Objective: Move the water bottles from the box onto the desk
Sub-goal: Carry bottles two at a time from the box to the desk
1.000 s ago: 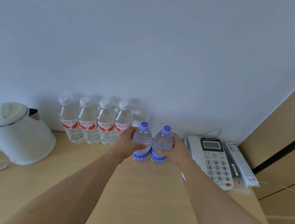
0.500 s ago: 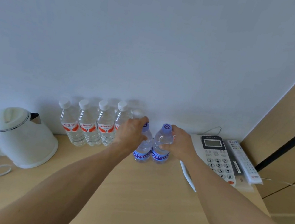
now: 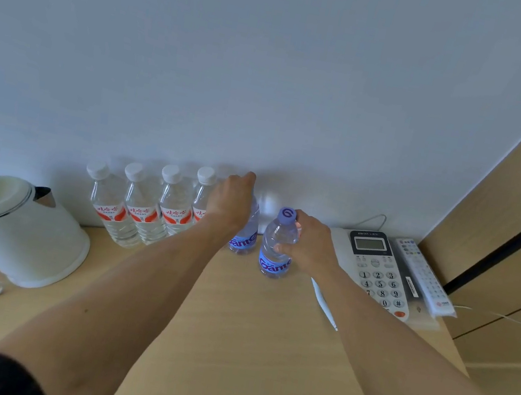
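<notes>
The pale wood-grain laminate desk (image 3: 242, 351) already carries six bottles along the plain white wall (image 3: 276, 61), so the task looks well advanced; the box is out of view, and how many bottles remain in it cannot be told.

By size, the glossy cream plastic electric kettle (image 3: 20, 231) comes first, rounded and smooth with a chrome rim, its white cord looped on the desk beside it. At the right stand a white corded desk telephone (image 3: 378, 273) with dark round keys and, just beside it, a slim white remote control (image 3: 423, 274).

Four clear ribbed plastic bottles with white caps and red-and-white labels (image 3: 141, 211) stand upright in a tight row against the wall. Right of them are two smaller clear bottles with blue labels.

The left hand (image 3: 229, 206) covers the top of the left blue-label bottle (image 3: 244, 240), which stands just beside the row; its fingers curl down over the cap, holding it from above. The right hand (image 3: 310, 244) grips the right blue-label bottle with the lilac cap (image 3: 276, 249) at its waist, thumb in front, fingers wrapped behind. Both bottles seem to rest upright on the desk, slightly apart, the right one nearer the person.

What seems left here is letting go.
</notes>
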Tool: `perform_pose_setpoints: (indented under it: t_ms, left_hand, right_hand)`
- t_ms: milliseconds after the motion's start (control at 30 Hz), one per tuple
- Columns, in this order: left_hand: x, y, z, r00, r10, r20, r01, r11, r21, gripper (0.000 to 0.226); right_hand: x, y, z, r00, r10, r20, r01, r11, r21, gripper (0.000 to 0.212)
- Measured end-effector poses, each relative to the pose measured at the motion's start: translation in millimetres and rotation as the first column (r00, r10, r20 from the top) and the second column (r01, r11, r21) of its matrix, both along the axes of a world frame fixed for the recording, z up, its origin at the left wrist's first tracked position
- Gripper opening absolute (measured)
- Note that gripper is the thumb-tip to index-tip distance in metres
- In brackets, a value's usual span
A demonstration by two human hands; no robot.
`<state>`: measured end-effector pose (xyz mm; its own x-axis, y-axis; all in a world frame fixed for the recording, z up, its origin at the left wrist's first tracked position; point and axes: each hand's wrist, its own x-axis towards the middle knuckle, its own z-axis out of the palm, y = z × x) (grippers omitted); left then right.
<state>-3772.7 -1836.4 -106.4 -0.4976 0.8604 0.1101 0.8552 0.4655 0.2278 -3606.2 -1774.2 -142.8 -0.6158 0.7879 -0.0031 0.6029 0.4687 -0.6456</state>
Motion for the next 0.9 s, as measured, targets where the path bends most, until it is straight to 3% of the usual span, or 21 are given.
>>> perform_pose_setpoints:
  t_ms: [133, 333, 567, 900]
  left_hand:
    - [1.7, 1.3, 5.1, 0.994, -0.017, -0.111, 0.005, 0.994, -0.105, 0.026]
    - [-5.8, -3.1, 11.8, 0.957, -0.080, -0.277, 0.052, 0.993, -0.108, 0.021]
    - [-6.1, -2.4, 19.8, 0.963, -0.059, -0.262, 0.032, 0.994, -0.107, 0.020]
    - [-7.8, -2.8, 20.3, 0.973, -0.038, -0.227, 0.023, 0.997, -0.068, 0.023]
  right_hand:
    - [-7.6, 4.6, 1.2, 0.999, -0.019, -0.028, 0.019, 1.000, -0.011, 0.048]
    - [-24.5, 15.3, 2.9, 0.996, -0.073, -0.058, 0.072, 0.997, -0.015, 0.047]
    - [-36.1, 23.8, 2.3, 0.988, -0.093, -0.121, 0.089, 0.995, -0.040, 0.053]
    - [-34.9, 32.2, 4.3, 0.999, -0.017, -0.049, 0.016, 1.000, -0.025, 0.051]
